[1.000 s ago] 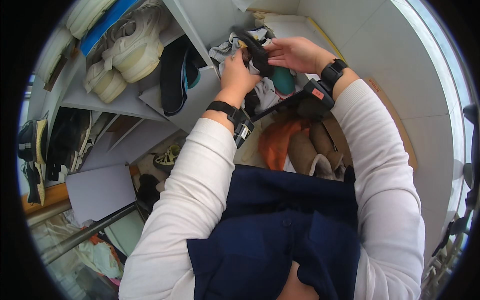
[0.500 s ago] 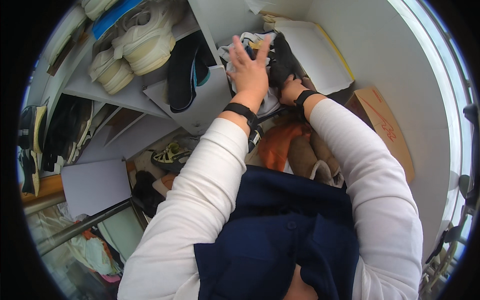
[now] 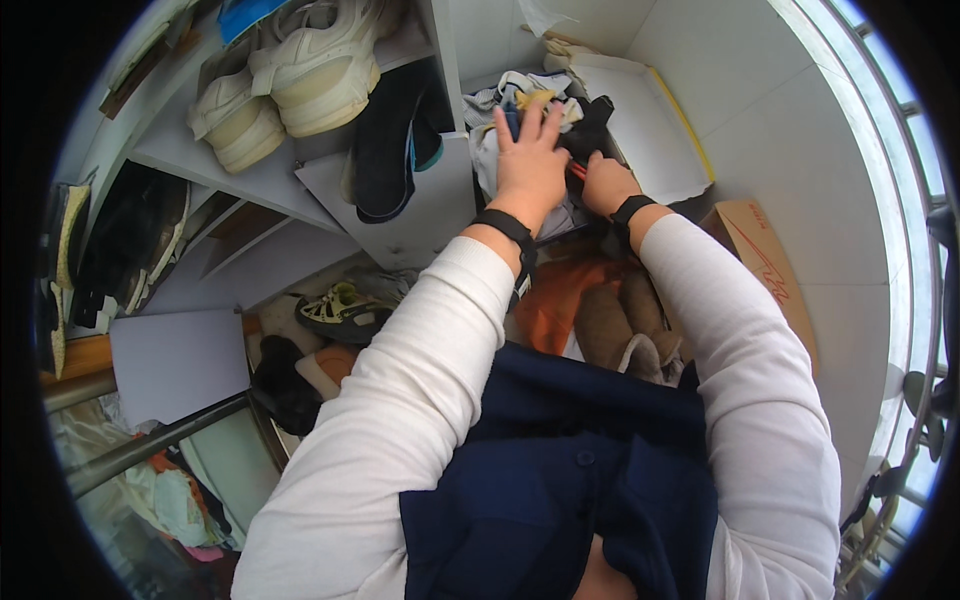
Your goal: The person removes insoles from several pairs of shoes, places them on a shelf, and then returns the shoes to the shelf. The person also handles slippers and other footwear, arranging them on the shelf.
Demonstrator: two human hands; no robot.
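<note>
- Right hand (image 3: 608,187): fingers curled at limp dark cloth (image 3: 592,122); whether pinching, cannot tell.
- Left hand (image 3: 530,172): fingers spread wide over crumpled pale cloths (image 3: 484,150), left of the dark one.
- Just right: shallow white tray (image 3: 650,120), yellow-edged.
- Nearer body: wrinkled orange fabric (image 3: 560,298), rounded brown boots (image 3: 602,328).

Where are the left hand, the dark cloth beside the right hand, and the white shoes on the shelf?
Left hand (image 3: 531,172): head view, back of the hand.
Dark cloth (image 3: 591,126): head view, its exposed part.
White shoes (image 3: 318,72): head view, upper of the right-hand shoe.
</note>
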